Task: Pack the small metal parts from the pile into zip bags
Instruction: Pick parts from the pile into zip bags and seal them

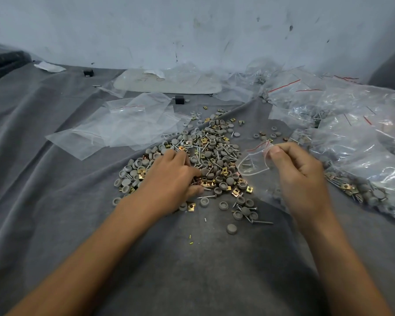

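Pile (217, 153): grey caps, brass clips and screws are lying heaped near the middle of the desk (55, 201), within reach of both hands.
Left hand (169, 179): is resting palm-down on the pile's near-left part, its fingers (180, 156) bending into the parts, probably to gather a portion. The tips are buried, so it cannot be told whether they are pinching anything.
Right hand (299, 176): is hovering just right of the pile, thumb and forefinger pinching the lip of a small zip bag (252, 164).
Zip bag: is hanging with its mouth facing the left hand, likely so that the parts are travelling only a short way.
Empty bags (123, 126): are lying flat beyond the pile, toward the far-left.
Filled bags (356, 137): are crowding the right edge.
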Tool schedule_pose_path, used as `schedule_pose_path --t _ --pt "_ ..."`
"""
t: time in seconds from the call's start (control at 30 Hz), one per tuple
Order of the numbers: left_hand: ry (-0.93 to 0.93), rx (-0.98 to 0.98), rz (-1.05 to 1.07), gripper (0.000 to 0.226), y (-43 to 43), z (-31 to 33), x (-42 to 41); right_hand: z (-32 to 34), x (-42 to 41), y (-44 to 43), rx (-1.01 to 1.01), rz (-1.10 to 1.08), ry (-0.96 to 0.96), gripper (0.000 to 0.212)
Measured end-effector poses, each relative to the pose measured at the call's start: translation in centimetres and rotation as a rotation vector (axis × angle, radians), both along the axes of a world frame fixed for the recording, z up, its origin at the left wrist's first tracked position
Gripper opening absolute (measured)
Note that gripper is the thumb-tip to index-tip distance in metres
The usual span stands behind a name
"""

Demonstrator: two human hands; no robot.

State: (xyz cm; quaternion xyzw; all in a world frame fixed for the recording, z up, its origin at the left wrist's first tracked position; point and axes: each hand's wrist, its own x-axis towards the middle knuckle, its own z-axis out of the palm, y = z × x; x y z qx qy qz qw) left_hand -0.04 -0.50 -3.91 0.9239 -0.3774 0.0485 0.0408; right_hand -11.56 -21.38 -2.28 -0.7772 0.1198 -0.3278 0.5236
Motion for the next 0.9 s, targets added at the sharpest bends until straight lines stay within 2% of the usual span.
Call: schedule_pose_path --t 0.2,0.27,0.4,0.53,0.63,0.7,0.8,0.9 --pt "-0.078 -0.028 -0.102 0.038 -0.3 0.0 -0.1 -0.1 0.2 0.1 0.031 0.030 -0.009 0.024" --pt "-0.051 -0.056 -0.117 0.032 -0.3 -0.1 0.0 -0.1 0.2 0.1 0.026 0.031 -0.010 0.025" --pt "0.134 -0.223 -0.061 0.020 -0.3 0.4 0.0 -0.2 0.1 0.0 0.024 0.060 0.005 0.023" --pt "0.290 -0.492 -0.011 0.005 0.1 2.1 0.0 -0.6 0.2 0.0 -0.028 0.142 0.035 0.020" --pt "0.438 -0.730 -0.066 0.006 -0.3 3.5 -0.8 -0.5 0.0 0.3 -0.123 0.173 0.061 0.018" --pt "0.551 -0.810 -0.111 0.006 -0.9 4.1 -1.8 -0.4 -0.1 0.5 -0.148 0.187 0.071 0.016" --pt "0.602 -0.792 -0.156 0.012 -1.7 4.1 -2.6 -0.3 -0.1 0.6 -0.135 0.208 0.062 0.016" --pt "0.451 -0.735 -0.066 0.009 -1.3 3.5 -1.7 -0.3 -0.2 0.4 -0.056 0.194 0.048 0.017"
